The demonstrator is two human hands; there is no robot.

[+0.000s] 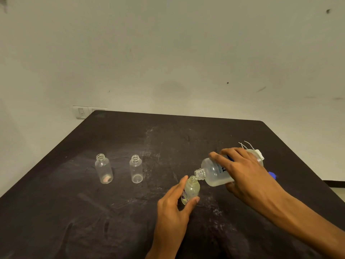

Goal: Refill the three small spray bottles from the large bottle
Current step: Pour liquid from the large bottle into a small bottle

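Clear plastic, light and probably slick, the small bottle [190, 190] stands on the table [93, 212], pinched by the left hand [172, 208], while the right hand [248, 174] grips the tilted large bottle [214, 173] around its body.

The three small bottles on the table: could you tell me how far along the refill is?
Done: all caps off. In hand: right hand tips the large bottle into the small bottle that the left hand steadies. Left: two empty bottles.
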